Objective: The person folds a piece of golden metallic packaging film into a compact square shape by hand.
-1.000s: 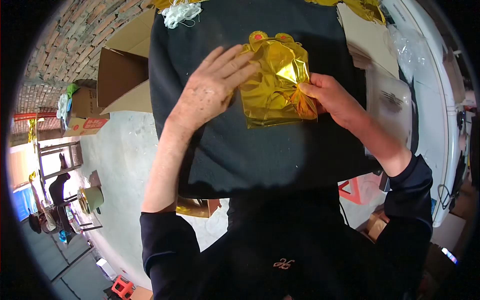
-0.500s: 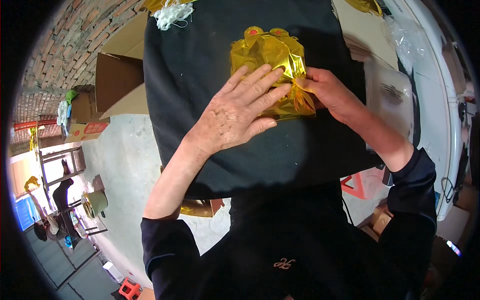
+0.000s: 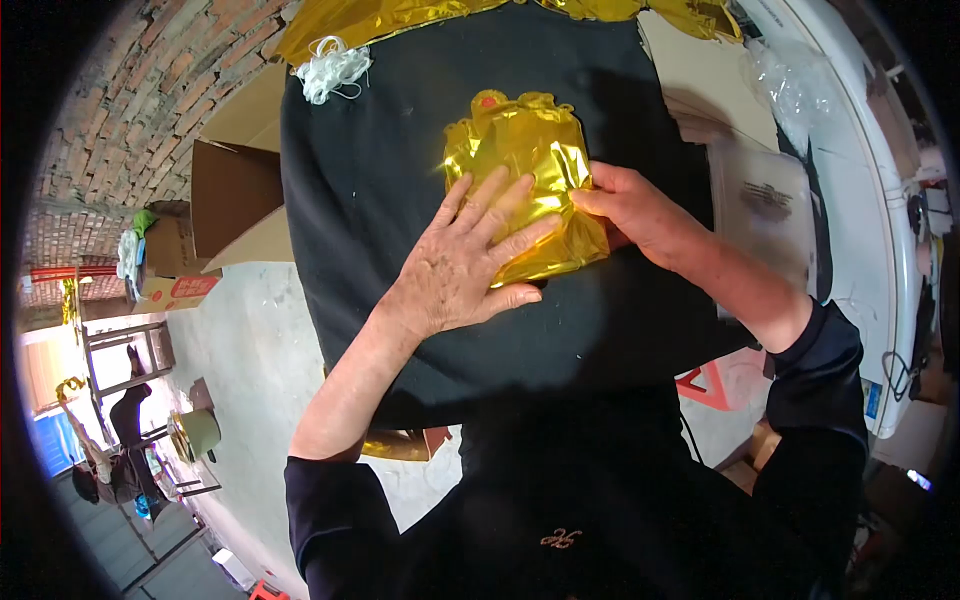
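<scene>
A shiny gold foil piece [image 3: 540, 150] with rounded tabs along its far edge, one with a red dot, lies on the black cloth [image 3: 390, 150]. My left hand [image 3: 450, 255] is flat with its fingers spread, resting on the foil's left and near part. At the foil's right edge, my right hand [image 3: 635, 210] pinches the foil between thumb and fingers; some of its fingertips are hidden beneath the foil.
White string [image 3: 332, 72] lies bunched at the far left corner, beside more gold foil [image 3: 400, 18] along the far edge. Cardboard boxes [image 3: 235, 190] stand at left. To the right are a clear plastic bag [image 3: 765, 205] and flat cardboard [image 3: 705, 75].
The view has shifted, showing more gold foil at the far edge. The gold piece looks flatter and less gathered at its right side. My hands keep much the same pose.
</scene>
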Action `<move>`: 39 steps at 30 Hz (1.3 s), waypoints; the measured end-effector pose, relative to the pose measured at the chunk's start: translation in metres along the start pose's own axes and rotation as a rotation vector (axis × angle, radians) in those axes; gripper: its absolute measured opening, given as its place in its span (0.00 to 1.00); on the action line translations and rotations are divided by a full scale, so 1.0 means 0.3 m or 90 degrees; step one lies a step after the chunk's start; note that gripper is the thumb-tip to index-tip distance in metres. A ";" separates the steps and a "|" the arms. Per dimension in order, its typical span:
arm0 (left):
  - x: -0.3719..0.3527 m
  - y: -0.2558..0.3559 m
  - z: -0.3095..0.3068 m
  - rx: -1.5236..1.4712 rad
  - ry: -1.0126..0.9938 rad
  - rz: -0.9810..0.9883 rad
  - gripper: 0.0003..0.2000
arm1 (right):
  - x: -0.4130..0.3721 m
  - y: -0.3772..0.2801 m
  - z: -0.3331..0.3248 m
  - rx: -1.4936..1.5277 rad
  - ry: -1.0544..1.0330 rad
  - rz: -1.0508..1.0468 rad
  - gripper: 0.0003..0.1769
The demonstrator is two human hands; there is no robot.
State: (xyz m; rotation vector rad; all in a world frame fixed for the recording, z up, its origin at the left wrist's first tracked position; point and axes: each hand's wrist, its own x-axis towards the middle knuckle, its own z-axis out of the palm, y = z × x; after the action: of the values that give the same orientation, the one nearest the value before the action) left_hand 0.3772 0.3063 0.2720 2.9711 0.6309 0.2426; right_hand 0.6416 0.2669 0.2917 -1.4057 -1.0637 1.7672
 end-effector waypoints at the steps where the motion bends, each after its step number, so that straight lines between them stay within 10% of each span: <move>1: 0.001 -0.001 -0.002 -0.002 -0.002 0.002 0.40 | -0.002 -0.011 -0.005 -0.015 -0.002 0.013 0.21; 16: 0.006 0.002 -0.015 0.015 -0.022 0.004 0.38 | 0.162 -0.101 -0.131 -0.437 0.100 -0.039 0.15; 30: 0.003 -0.001 -0.013 0.032 -0.027 0.018 0.40 | -0.044 0.049 -0.049 -0.706 0.322 -0.558 0.05; 39: 0.003 -0.024 -0.007 -0.049 -0.012 0.012 0.37 | -0.202 0.192 0.114 -0.845 0.141 -0.502 0.52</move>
State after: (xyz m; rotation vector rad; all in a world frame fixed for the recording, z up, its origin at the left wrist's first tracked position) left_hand 0.3748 0.3134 0.2732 2.9028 0.5786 0.2357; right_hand 0.6224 0.1808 0.2723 -1.3892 -2.3878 0.1971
